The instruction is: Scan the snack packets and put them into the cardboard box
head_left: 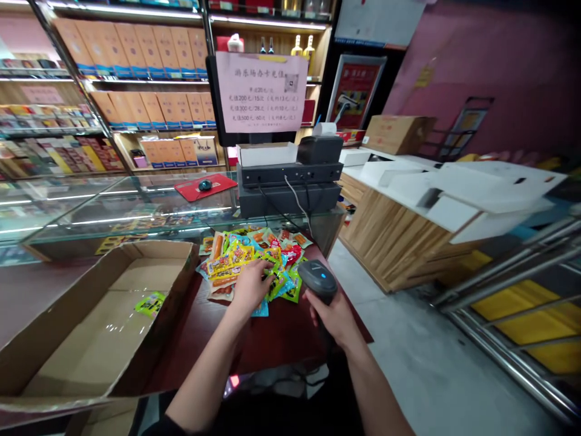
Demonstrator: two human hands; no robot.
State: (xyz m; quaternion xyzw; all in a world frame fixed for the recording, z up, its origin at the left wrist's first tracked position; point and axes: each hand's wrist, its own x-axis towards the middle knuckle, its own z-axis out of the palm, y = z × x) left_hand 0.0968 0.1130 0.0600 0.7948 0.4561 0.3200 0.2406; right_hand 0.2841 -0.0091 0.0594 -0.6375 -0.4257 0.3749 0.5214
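Note:
A pile of small colourful snack packets point(233, 254) lies on the dark red table. My left hand point(252, 284) rests on the pile's front part, its fingers bent over green and yellow packets; whether it grips one is hidden. Wrapped round the handle of a dark barcode scanner point(318, 280), my right hand point(330, 315) holds it upright just right of the pile, a blue light showing on its top. One green packet point(150, 304) lies inside the open cardboard box point(109, 303) at the left.
Behind the pile stand a glass counter point(113, 209), a black cash drawer unit point(285, 197) and a receipt printer point(320, 148). A mouse point(205, 184) sits on a red mat point(222, 189). Metal rails point(512, 290) are at the right.

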